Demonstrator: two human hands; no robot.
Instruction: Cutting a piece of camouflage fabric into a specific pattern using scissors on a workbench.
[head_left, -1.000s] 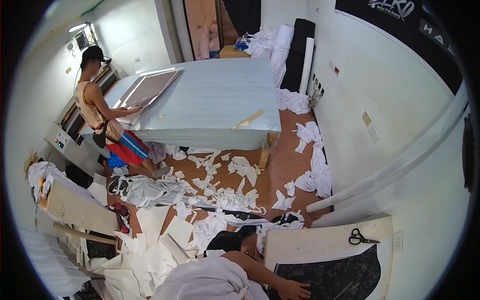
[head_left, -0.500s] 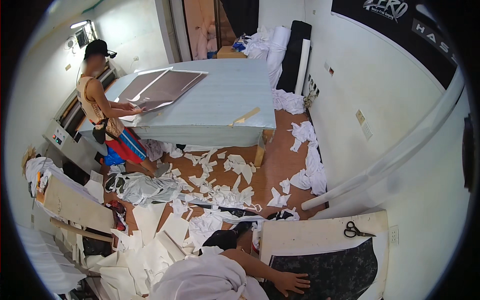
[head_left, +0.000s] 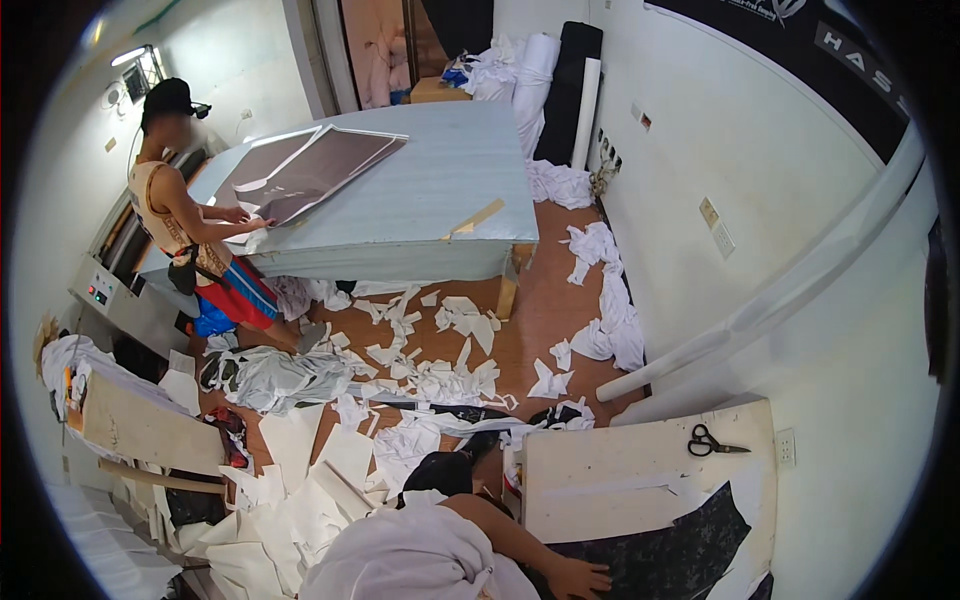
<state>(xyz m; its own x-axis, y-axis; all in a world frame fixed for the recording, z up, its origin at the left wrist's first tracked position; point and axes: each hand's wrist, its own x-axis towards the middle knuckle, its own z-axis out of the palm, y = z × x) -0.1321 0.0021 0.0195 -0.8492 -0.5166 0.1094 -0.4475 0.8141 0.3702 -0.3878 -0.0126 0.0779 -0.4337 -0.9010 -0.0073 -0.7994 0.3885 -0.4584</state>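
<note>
My left hand lies flat, palm down and fingers spread, on a dark mottled sheet of fabric at the lower edge. The sheet rests on a cream-coloured board table at the lower right, with a white layer showing along its upper edge. Black-handled scissors lie near the table's far right side, apart from my hand. My right hand is out of view. The white-clothed shoulder fills the bottom middle.
A co-worker at the large blue-grey table holds the near corner of a grey-brown sheet. White scraps and paper sheets litter the floor. A long white tube leans along the right wall.
The dark fabric has slid toward the lower edge, with my left hand on it, baring more of the white layer. The whole view has shifted slightly. The co-worker's hands have moved a little along the sheet.
</note>
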